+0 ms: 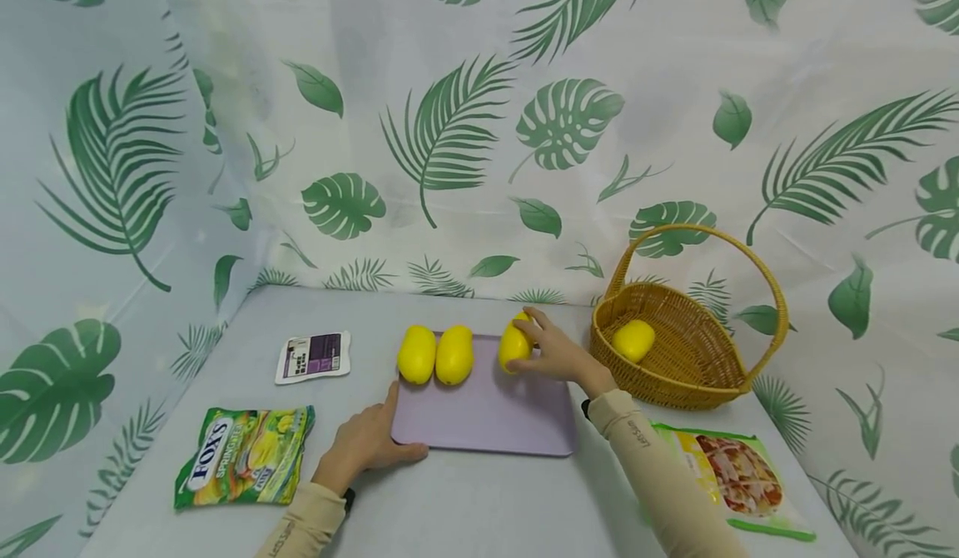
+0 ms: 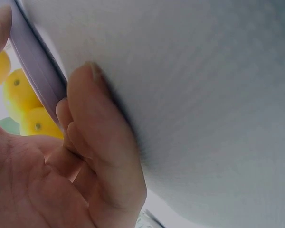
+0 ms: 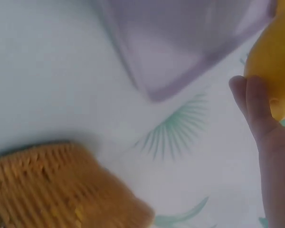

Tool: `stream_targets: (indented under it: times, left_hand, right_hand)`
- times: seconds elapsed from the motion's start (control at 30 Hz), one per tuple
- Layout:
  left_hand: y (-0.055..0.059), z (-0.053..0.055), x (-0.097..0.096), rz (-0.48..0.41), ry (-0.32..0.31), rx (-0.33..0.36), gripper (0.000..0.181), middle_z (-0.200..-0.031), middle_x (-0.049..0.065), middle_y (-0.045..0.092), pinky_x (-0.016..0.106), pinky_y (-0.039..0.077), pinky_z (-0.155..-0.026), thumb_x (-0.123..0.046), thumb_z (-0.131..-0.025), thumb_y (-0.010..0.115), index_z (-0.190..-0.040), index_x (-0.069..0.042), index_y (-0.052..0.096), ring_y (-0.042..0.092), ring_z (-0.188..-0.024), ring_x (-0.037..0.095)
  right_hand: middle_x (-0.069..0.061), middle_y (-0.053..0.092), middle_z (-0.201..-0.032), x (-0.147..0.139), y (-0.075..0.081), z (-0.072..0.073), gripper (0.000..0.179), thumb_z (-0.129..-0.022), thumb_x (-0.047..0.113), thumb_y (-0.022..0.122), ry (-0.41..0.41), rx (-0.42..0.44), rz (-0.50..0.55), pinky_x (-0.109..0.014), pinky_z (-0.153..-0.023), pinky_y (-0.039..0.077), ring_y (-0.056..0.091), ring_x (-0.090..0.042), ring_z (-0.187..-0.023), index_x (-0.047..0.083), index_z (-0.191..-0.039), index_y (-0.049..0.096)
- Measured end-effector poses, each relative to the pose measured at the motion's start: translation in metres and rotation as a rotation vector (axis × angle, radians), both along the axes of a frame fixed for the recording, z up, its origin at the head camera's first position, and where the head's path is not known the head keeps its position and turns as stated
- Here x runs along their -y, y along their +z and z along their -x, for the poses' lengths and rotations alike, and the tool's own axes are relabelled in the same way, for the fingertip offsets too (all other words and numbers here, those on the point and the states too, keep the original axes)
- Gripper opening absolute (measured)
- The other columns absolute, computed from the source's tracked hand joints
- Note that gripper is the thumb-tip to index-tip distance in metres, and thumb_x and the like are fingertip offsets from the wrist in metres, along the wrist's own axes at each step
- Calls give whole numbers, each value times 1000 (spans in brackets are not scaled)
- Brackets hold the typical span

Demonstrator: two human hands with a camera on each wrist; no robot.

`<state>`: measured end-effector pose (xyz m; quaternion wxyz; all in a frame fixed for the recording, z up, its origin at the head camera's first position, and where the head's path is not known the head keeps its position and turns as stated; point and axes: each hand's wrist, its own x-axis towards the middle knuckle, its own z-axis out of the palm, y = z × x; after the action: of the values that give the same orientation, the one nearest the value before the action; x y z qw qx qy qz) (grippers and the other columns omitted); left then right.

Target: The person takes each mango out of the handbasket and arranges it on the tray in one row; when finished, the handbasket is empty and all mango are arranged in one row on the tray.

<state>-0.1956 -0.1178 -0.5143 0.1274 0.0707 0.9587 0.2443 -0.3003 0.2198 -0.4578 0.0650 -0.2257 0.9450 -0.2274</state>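
Note:
My left hand [image 1: 372,436] holds the near left corner of a flat lilac tray [image 1: 487,420], its thumb along the near rim. The left wrist view shows the tray edge [image 2: 40,71] between thumb and fingers. Two yellow lemons [image 1: 416,355] [image 1: 454,356] lie side by side at the tray's back left. Over the back right part, my right hand [image 1: 558,350] grips another lemon [image 1: 514,346] between thumb and fingers. That lemon [image 3: 273,66] also appears at the right edge of the right wrist view. One more lemon [image 1: 633,341] sits inside the wicker basket [image 1: 667,387].
The basket, with a tall arched handle [image 1: 775,291], stands right of the tray. Left lie a green Fox's bag [image 1: 247,456] and a small white-and-purple packet [image 1: 313,356]. A green-edged food pack [image 1: 737,479] is near the right forearm. Leaf-printed sheeting [image 1: 464,233] stands behind the table.

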Motion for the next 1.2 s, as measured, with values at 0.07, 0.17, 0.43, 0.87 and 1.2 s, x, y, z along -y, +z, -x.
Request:
stream_targets:
  times: [0.07, 0.17, 0.43, 0.87, 1.2]
  left_hand:
    - [2, 1, 0, 0, 0, -1, 123, -137, 28, 59, 56, 53, -91, -64, -71, 81, -160, -4, 21, 64, -115, 40]
    - [3, 2, 0, 3, 2, -3, 123, -138, 27, 59, 56, 53, -91, -64, -71, 81, -160, -4, 21, 64, -115, 40]
    - [0, 1, 1, 1, -4, -17, 123, -135, 27, 61, 55, 54, -87, -63, -70, 82, -160, -5, 21, 65, -112, 40]
    - [0, -2, 2, 10, -1, -14, 123, -135, 27, 61, 56, 54, -88, -64, -70, 82, -159, -4, 23, 65, -114, 42]
    - [2, -2, 1, 18, 0, -7, 122, -134, 27, 61, 56, 54, -89, -63, -70, 82, -159, -4, 23, 65, -112, 42]
  right_hand:
    - [-21, 14, -167, 5, -2, 2, 81, -86, 49, 75, 2, 3, -1, -59, -111, 42, 48, -44, -137, 12, -151, 44]
    - [-21, 13, -168, 12, -4, 3, 83, -85, 51, 75, 10, 23, -17, -61, -112, 40, 42, -46, -142, 14, -152, 43]
    - [-16, 13, -169, 29, -9, 2, 88, -83, 54, 75, 13, 98, -95, -59, -110, 44, 42, -44, -143, 17, -155, 39]
    - [-17, 12, -169, 46, -13, 11, 83, -84, 49, 75, 61, 112, -166, -57, -115, 39, 35, -42, -149, 18, -154, 42]
    - [-17, 9, -170, 48, -16, 14, 84, -84, 47, 75, 75, 121, -155, -57, -118, 36, 32, -43, -150, 19, -155, 40]
